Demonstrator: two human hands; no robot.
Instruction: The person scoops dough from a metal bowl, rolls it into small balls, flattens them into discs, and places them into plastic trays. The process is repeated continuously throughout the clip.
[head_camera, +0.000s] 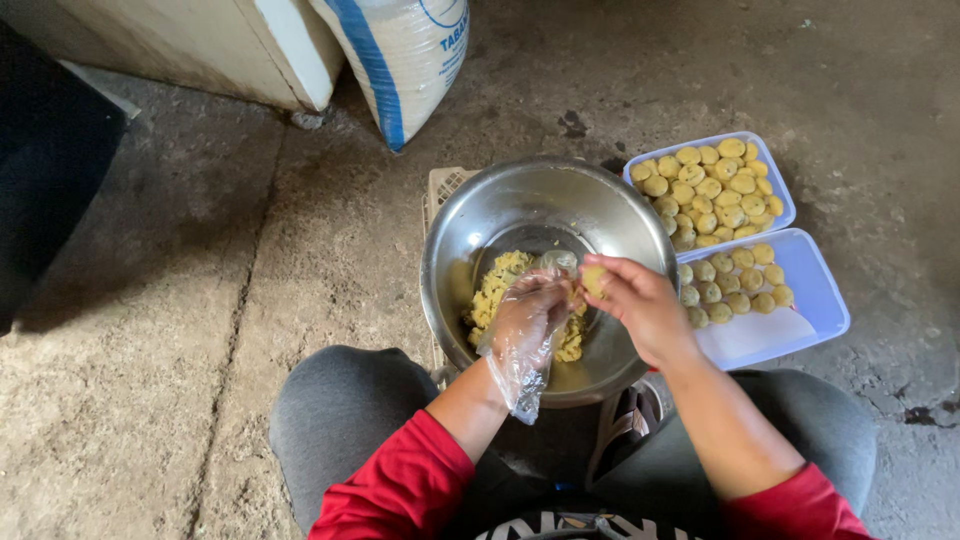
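We sit on a concrete floor (150, 380) with a steel bowl (470, 225) between our knees, set on a pale crate (441, 185). Our left hand (528, 315), in a loose clear plastic glove, reaches into the bowl over crumbly yellow dough (497, 285). Our bare right hand (640, 305) pinches a small dough ball (593, 280) at its fingertips, just beside the left. To the right lie 2 blue trays: the far tray (785, 190) is packed with balls, the near tray (825, 300) is about half filled. A white sack (400, 60) with blue stripes leans against a cabinet (200, 45) beyond the bowl. Red sleeves (400, 485) cover our forearms.
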